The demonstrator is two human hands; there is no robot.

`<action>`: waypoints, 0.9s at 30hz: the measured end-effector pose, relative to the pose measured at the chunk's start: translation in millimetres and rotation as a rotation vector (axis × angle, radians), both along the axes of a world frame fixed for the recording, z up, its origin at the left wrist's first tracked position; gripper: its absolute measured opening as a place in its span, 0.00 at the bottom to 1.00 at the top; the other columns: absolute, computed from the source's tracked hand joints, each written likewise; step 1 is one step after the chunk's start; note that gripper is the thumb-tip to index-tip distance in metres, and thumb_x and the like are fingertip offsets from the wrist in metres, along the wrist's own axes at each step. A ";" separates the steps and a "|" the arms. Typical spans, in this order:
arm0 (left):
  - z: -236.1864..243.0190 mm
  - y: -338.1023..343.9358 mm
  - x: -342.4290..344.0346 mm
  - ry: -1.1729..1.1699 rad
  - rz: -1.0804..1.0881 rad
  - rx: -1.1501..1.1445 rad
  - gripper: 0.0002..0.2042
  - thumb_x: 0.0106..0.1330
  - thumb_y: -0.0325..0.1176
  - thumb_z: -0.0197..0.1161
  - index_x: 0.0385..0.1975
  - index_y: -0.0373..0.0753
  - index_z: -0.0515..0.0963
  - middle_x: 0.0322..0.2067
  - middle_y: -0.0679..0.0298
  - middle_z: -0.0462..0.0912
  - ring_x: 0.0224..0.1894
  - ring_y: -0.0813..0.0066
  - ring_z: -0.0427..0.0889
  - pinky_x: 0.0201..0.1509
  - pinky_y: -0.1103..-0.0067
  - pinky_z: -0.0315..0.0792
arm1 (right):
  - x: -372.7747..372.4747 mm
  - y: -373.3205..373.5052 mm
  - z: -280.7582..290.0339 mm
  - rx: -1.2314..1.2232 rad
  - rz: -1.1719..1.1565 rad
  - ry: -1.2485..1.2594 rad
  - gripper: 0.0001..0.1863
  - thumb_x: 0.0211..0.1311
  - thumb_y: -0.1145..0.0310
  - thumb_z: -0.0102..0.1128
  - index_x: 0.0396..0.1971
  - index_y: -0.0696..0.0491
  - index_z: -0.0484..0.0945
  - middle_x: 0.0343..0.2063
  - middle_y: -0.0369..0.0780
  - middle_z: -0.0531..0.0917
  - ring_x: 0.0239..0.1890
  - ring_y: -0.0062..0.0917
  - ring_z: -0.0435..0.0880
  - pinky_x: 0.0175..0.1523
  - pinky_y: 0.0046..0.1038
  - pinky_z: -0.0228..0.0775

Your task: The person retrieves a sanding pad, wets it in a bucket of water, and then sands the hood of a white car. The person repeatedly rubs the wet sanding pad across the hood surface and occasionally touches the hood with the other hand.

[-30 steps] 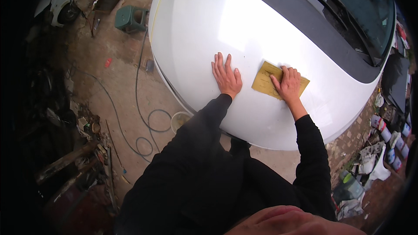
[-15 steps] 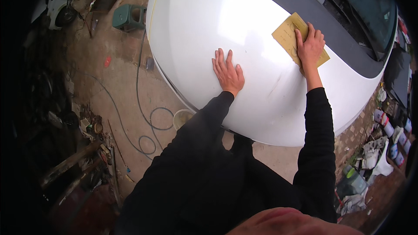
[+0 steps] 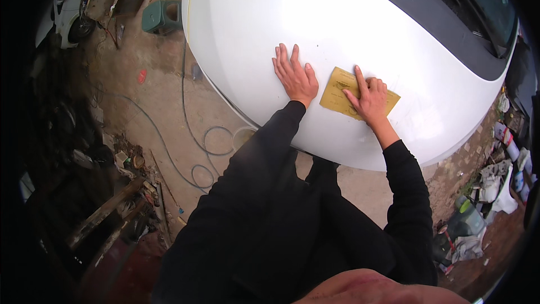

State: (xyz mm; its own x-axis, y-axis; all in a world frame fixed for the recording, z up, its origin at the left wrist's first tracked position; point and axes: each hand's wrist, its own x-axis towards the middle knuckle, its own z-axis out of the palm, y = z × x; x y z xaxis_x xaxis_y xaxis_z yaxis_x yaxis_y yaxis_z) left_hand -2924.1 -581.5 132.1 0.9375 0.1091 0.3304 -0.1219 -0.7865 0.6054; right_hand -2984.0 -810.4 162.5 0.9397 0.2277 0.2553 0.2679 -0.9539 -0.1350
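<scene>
The white car hood (image 3: 253,17) curves across the upper middle in front of me. My left hand (image 3: 296,77) lies flat on it, fingers stretched and slightly spread, holding nothing. To its right, my right hand (image 3: 369,97) presses a yellow-brown sheet of sandpaper (image 3: 333,94) against the paint. Its index finger points forward along the sheet and its thumb is out to the side. The sheet's printed back faces up; its underside is hidden. A small dark speck shows on the paint ahead of the two hands.
A dark grey panel (image 3: 410,14) and windshield lie beyond the hood. On the floor at left are a green stool (image 3: 161,17), a looped grey hose (image 3: 184,101) and a pale bucket (image 3: 243,137) by my left sleeve. Scrap lies lower left; cans and debris (image 3: 492,183) line the right.
My right hand has slid the sandpaper toward me and left, away from the dark panel; its index finger is now extended. My left hand still rests flat on the hood. The view has shifted slightly.
</scene>
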 end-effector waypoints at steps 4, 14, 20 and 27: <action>-1.9 -1.2 0.9 -0.007 0.007 0.020 0.30 0.73 0.35 0.52 0.75 0.32 0.65 0.79 0.40 0.57 0.84 0.37 0.51 0.85 0.44 0.41 | 86.2 -42.9 19.7 -0.021 -0.217 -0.199 0.39 0.70 0.41 0.69 0.75 0.47 0.77 0.37 0.38 0.76 0.40 0.31 0.73 0.46 0.35 0.65; -8.2 -3.3 -1.1 -0.024 0.015 0.041 0.30 0.73 0.34 0.52 0.75 0.32 0.66 0.79 0.40 0.57 0.84 0.37 0.50 0.85 0.45 0.40 | 45.1 -15.8 2.7 -0.004 -0.053 -0.066 0.42 0.70 0.40 0.68 0.77 0.48 0.73 0.34 0.35 0.71 0.38 0.28 0.70 0.44 0.32 0.63; -3.8 -4.7 0.9 -0.018 0.016 0.048 0.31 0.72 0.34 0.54 0.75 0.31 0.65 0.80 0.40 0.55 0.84 0.38 0.48 0.86 0.45 0.40 | 24.0 -7.2 16.5 -0.041 -0.008 -0.132 0.44 0.70 0.39 0.69 0.78 0.50 0.73 0.37 0.37 0.74 0.39 0.31 0.72 0.49 0.33 0.66; -5.5 -3.3 0.3 0.014 0.006 0.058 0.31 0.74 0.35 0.52 0.77 0.31 0.63 0.80 0.40 0.54 0.85 0.39 0.47 0.86 0.45 0.38 | 198.5 -47.7 31.1 -0.072 -0.175 -0.268 0.44 0.74 0.37 0.62 0.78 0.55 0.70 0.38 0.38 0.75 0.41 0.29 0.71 0.47 0.34 0.64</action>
